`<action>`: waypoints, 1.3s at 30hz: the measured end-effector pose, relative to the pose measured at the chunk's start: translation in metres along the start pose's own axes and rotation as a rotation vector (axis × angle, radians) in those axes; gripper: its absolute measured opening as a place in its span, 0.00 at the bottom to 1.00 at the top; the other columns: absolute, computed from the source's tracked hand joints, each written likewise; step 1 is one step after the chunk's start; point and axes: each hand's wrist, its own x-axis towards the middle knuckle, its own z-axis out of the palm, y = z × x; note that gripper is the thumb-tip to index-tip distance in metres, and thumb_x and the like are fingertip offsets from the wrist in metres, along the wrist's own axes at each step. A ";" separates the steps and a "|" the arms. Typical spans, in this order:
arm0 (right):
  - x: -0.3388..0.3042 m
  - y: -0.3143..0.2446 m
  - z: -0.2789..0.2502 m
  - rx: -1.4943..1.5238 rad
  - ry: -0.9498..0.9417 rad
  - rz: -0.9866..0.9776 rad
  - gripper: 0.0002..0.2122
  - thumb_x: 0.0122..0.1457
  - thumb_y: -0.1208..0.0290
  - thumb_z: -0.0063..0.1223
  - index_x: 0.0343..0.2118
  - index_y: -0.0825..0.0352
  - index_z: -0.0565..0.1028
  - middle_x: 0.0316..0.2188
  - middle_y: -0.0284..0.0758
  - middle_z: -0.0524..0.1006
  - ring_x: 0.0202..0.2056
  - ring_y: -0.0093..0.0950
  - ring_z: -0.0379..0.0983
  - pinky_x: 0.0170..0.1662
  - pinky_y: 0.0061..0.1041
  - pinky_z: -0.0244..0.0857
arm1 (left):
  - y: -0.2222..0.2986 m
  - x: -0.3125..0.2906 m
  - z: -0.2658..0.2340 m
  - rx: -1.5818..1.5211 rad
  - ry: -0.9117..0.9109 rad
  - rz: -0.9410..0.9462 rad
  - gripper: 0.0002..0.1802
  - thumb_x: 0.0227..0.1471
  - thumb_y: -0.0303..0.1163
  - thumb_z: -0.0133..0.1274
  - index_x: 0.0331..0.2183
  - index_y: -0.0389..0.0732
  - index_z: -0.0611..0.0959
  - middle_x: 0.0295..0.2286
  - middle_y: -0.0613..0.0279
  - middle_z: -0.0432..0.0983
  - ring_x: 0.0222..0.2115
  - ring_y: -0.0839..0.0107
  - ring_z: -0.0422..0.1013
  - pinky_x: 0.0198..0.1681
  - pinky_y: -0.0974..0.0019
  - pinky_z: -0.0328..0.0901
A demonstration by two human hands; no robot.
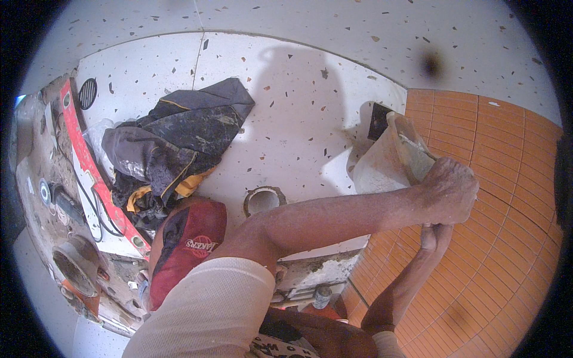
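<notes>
Head view: pale container [384, 162] beside left fingers [466, 197], contact unclear.

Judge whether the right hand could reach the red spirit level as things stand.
Probably not: the level lies far off to the left, and the left arm crosses between it and the right hand.

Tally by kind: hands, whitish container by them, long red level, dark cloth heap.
Left hand and right hand, both bare: 2
Whitish open-mouthed container: 1
Long red spirit level: 1
Dark grey cloth heap: 1
Total: 5
</notes>
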 end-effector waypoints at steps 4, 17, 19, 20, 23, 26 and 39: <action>0.007 0.008 -0.010 -0.053 -0.053 -0.057 0.19 0.66 0.76 0.44 0.59 0.72 0.61 0.56 0.42 0.69 0.54 0.33 0.69 0.52 0.33 0.76 | -0.002 0.000 0.000 0.002 0.020 0.026 0.11 0.41 0.36 0.59 0.17 0.39 0.83 0.18 0.49 0.76 0.20 0.52 0.75 0.24 0.49 0.68; 0.012 0.013 -0.017 -0.294 -0.060 -0.164 0.15 0.69 0.74 0.38 0.55 0.75 0.66 0.52 0.45 0.72 0.51 0.35 0.73 0.51 0.37 0.76 | 0.001 0.003 0.000 0.004 0.000 0.003 0.10 0.37 0.35 0.59 0.19 0.37 0.85 0.19 0.48 0.78 0.22 0.53 0.77 0.27 0.51 0.69; 0.015 0.015 -0.019 -0.133 -0.069 -0.097 0.15 0.69 0.74 0.37 0.54 0.75 0.66 0.52 0.45 0.72 0.51 0.36 0.73 0.51 0.37 0.77 | -0.002 0.003 0.002 0.002 0.018 0.022 0.12 0.43 0.37 0.58 0.19 0.39 0.84 0.18 0.48 0.77 0.21 0.52 0.76 0.26 0.49 0.69; 0.012 0.007 -0.010 0.007 -0.055 -0.033 0.15 0.69 0.75 0.36 0.54 0.75 0.66 0.52 0.45 0.73 0.51 0.36 0.73 0.51 0.37 0.77 | -0.003 0.003 0.001 0.003 0.009 0.017 0.12 0.44 0.37 0.58 0.19 0.38 0.84 0.18 0.48 0.77 0.21 0.52 0.76 0.27 0.49 0.69; 0.006 -0.015 0.005 0.529 0.031 0.226 0.14 0.69 0.75 0.36 0.54 0.76 0.65 0.51 0.45 0.73 0.50 0.36 0.73 0.51 0.36 0.77 | -0.002 0.003 -0.004 0.000 -0.026 0.010 0.12 0.44 0.37 0.57 0.19 0.38 0.84 0.19 0.47 0.78 0.22 0.51 0.77 0.28 0.49 0.70; 0.008 -0.012 0.001 0.514 0.011 0.188 0.14 0.69 0.76 0.35 0.54 0.76 0.65 0.50 0.45 0.73 0.49 0.36 0.74 0.50 0.34 0.78 | 0.001 0.005 -0.005 0.003 -0.053 0.006 0.12 0.45 0.37 0.57 0.20 0.38 0.84 0.20 0.47 0.78 0.23 0.51 0.77 0.28 0.48 0.70; 0.012 -0.013 0.001 0.616 0.055 0.226 0.15 0.70 0.76 0.34 0.54 0.79 0.64 0.50 0.49 0.73 0.47 0.38 0.76 0.46 0.29 0.80 | -0.001 0.005 -0.007 0.008 -0.058 0.002 0.13 0.47 0.36 0.55 0.22 0.37 0.84 0.21 0.47 0.78 0.24 0.51 0.77 0.30 0.48 0.70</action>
